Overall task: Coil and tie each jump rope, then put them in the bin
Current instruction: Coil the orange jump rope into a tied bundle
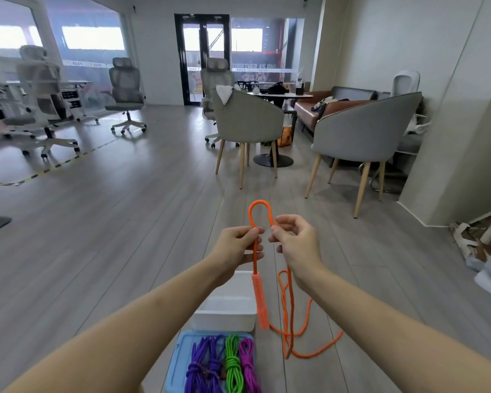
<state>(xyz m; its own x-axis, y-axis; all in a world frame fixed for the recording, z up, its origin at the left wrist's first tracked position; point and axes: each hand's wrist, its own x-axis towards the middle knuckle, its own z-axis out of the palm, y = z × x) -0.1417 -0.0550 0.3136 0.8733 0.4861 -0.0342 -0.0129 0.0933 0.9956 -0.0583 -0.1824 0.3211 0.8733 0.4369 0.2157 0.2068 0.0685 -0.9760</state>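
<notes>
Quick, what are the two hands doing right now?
Left hand: pinching the orange jump rope just below its loop.
Right hand: pinching the other side of the same loop.

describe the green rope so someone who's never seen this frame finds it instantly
Start at the white bin on the floor below the person's forearms; the blue tray sits just nearer the camera. Coiled ropes lie side by side on it. The green rope is the only green one, between the purple ropes on its left and the magenta rope on its right.
</notes>
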